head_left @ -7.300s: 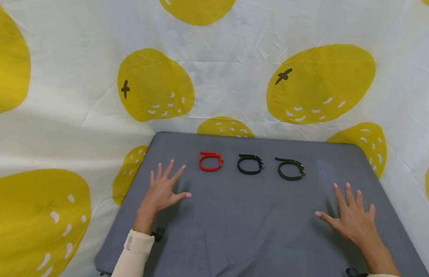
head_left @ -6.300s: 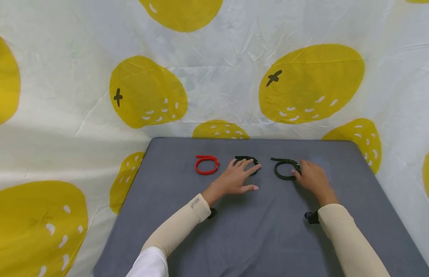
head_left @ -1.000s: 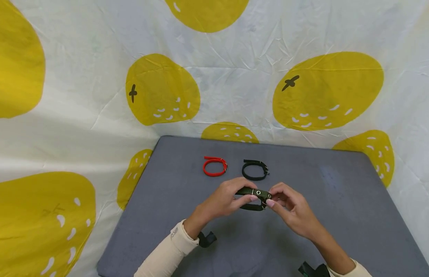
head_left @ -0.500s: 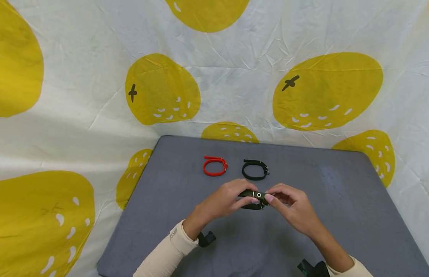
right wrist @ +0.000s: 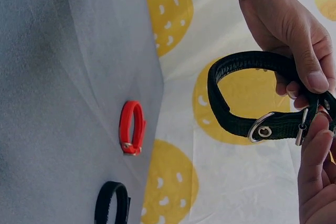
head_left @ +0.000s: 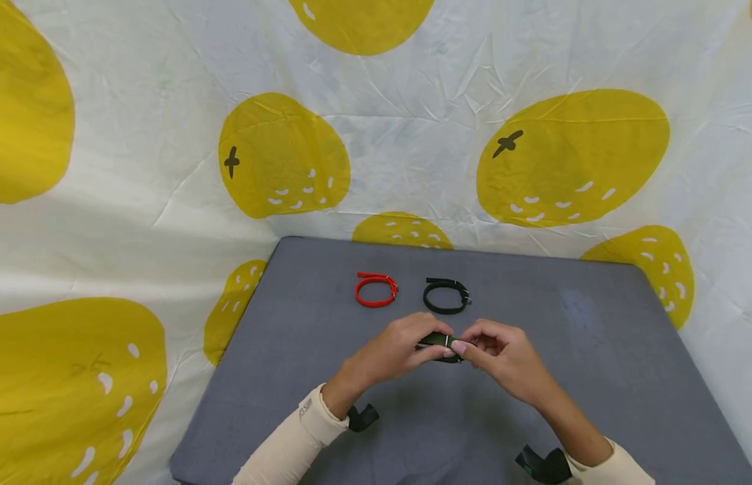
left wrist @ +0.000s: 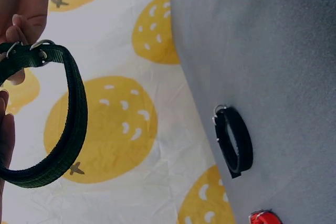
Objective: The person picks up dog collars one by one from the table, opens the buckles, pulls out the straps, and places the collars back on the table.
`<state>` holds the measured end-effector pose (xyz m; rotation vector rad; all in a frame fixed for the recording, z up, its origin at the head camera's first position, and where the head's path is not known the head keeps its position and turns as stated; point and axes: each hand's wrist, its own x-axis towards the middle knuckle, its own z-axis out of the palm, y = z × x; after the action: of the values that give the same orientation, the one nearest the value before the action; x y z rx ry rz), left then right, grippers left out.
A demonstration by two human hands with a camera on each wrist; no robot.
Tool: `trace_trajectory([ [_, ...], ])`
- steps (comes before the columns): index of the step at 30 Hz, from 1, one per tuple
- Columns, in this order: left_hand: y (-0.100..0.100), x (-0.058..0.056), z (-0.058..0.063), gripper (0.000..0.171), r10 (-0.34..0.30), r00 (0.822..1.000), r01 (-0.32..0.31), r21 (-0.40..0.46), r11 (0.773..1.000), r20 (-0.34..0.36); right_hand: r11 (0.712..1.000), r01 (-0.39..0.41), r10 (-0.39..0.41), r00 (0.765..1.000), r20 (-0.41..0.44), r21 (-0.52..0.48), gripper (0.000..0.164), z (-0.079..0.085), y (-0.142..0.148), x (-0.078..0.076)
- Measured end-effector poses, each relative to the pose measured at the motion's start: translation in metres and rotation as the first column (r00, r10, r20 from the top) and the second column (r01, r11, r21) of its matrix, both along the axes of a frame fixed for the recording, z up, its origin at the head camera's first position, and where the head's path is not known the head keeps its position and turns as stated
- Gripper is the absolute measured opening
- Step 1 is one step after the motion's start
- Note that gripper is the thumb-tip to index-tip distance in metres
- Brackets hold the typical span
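Both hands have closed in a little on the dark green collar (head_left: 439, 343) since half a second back, so that the eyelet that showed on top of the strap is now under the fingers; seven seconds ago this collar lay at the right of the row, and the hands lay flat and apart on the grey mat (head_left: 594, 350).

Behind the mat hangs a white cloth with yellow fruit (head_left: 570, 148). On the mat's far part lie a red collar (head_left: 376, 290) and a black collar (head_left: 446, 297), side by side and apart, both buckled into loops and untouched.

As I judge it, the step in hand is working the green collar's buckle, most likely undoing it. The next move calls for one hand to steady the loop while the other frees the strap end and lifts the pin out of its eyelet.

The green collar is held up over the middle of the mat, clear of it. The left hand (head_left: 400, 347) comes in from the left and pinches the strap just beside the metal buckle (right wrist: 261, 127), fingers curled over it. The right hand (head_left: 503, 350) meets it from the right, thumb and forefinger pinching the strap end at the buckle.
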<state>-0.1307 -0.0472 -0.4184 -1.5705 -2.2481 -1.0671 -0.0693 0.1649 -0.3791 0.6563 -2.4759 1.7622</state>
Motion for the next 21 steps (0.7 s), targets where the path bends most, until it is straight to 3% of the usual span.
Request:
trace_trajectory([
  [9,0.001,0.001,0.001,0.027,-0.015,1.0,0.015,-0.001,1.0,-0.015,0.999,-0.033,0.033,0.999,0.012,-0.015,0.011,-0.03,0.011,-0.01],
  [17,0.004,-0.001,0.002,0.025,-0.037,0.999,0.037,0.019,0.999,-0.009,0.996,-0.052,0.054,0.998,0.035,-0.068,0.013,-0.032,0.012,-0.009],
  [21,0.003,-0.002,0.002,0.025,-0.034,0.999,0.034,0.024,0.999,0.003,0.985,-0.108,0.111,0.994,0.016,-0.137,0.014,-0.032,0.013,-0.009],
])
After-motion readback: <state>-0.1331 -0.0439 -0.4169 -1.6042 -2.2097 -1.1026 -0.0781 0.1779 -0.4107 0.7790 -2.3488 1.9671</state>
